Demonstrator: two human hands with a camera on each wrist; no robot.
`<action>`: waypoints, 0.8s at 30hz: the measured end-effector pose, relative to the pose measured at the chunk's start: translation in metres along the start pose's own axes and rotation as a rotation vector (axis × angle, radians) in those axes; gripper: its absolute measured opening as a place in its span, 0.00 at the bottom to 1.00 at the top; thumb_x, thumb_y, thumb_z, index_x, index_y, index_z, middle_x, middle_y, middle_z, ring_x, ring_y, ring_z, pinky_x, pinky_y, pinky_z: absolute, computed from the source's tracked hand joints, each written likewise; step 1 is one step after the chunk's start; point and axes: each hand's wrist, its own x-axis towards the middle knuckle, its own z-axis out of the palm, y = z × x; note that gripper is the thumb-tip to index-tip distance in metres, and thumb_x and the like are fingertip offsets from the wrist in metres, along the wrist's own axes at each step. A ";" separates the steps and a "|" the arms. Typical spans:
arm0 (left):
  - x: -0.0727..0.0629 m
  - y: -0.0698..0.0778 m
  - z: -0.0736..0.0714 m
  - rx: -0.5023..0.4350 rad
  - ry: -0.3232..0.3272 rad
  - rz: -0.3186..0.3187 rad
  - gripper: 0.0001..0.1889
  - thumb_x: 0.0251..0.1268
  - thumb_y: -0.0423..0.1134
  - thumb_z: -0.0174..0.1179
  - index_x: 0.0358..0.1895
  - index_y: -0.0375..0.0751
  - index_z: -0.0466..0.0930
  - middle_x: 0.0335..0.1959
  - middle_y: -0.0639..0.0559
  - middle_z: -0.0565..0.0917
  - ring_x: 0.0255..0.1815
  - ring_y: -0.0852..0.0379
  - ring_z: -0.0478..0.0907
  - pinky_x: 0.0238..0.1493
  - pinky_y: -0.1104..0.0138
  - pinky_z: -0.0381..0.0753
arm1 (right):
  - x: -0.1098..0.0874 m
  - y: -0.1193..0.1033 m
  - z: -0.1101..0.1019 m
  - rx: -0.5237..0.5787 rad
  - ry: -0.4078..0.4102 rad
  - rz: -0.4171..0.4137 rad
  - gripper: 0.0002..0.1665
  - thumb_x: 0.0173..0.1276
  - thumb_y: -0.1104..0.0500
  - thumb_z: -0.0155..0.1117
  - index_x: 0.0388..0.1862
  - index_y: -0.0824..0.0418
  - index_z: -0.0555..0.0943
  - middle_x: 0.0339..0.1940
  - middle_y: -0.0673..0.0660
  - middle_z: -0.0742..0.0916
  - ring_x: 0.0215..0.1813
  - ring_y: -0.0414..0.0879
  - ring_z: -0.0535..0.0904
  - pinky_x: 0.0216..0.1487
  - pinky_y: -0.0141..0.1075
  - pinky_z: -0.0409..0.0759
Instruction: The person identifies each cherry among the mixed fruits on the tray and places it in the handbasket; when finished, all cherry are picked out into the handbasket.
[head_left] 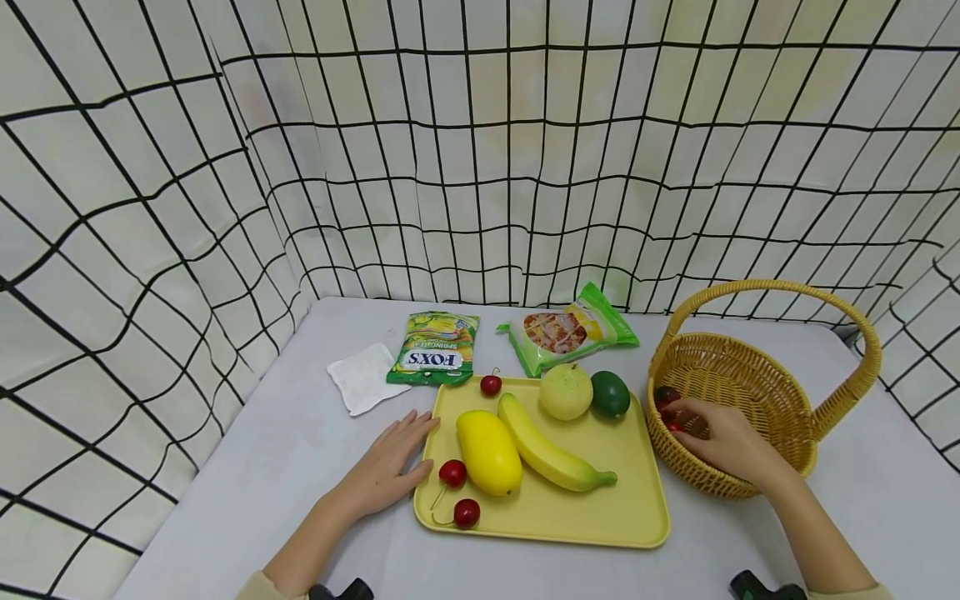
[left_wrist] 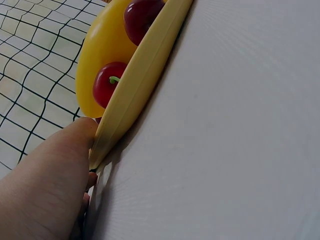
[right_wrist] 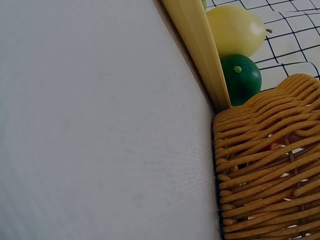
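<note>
Beside the yellow tray [head_left: 570,521], my left hand [head_left: 386,467] rests with its fingers extended, thumb and fingertips at the rim. Two cherries [head_left: 467,513] with stems lie near that hand, next to a yellow mango [head_left: 489,452]. A banana [head_left: 558,450] lies to their right. My right hand [head_left: 723,437] reaches into the wicker basket [head_left: 738,367], its fingertips at small red fruits [head_left: 666,397] by the basket's left wall. I cannot tell whether the fingers hold one. In the right wrist view, the basket's weave [right_wrist: 270,170] hides that hand.
On the tray's far side are a third cherry [head_left: 491,384], a pale yellow-green round fruit [head_left: 566,392] and a dark green fruit [head_left: 611,395]. Behind it lie a green FOX'S packet [head_left: 435,346], a green-and-white snack bag [head_left: 566,332] and a white tissue [head_left: 367,379]. The basket's handle [head_left: 780,287] arches upright.
</note>
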 end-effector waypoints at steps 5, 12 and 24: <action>0.000 0.001 0.000 0.001 -0.002 0.004 0.30 0.64 0.51 0.52 0.69 0.48 0.59 0.69 0.50 0.60 0.72 0.50 0.48 0.69 0.54 0.46 | -0.001 -0.001 -0.001 -0.002 0.022 0.001 0.14 0.60 0.59 0.65 0.46 0.58 0.79 0.35 0.50 0.84 0.34 0.40 0.79 0.32 0.33 0.78; 0.000 0.000 -0.001 -0.005 0.000 0.008 0.30 0.64 0.50 0.53 0.68 0.47 0.60 0.69 0.49 0.60 0.71 0.50 0.48 0.69 0.54 0.46 | 0.000 -0.004 -0.003 -0.024 0.062 -0.011 0.14 0.59 0.61 0.65 0.46 0.60 0.79 0.37 0.52 0.84 0.35 0.43 0.79 0.31 0.34 0.78; 0.000 -0.001 0.001 -0.007 0.000 0.001 0.30 0.64 0.50 0.52 0.68 0.48 0.60 0.69 0.50 0.60 0.72 0.51 0.47 0.69 0.54 0.45 | 0.002 -0.020 -0.009 -0.070 0.184 -0.050 0.16 0.58 0.65 0.64 0.47 0.62 0.79 0.39 0.58 0.84 0.38 0.49 0.80 0.32 0.41 0.79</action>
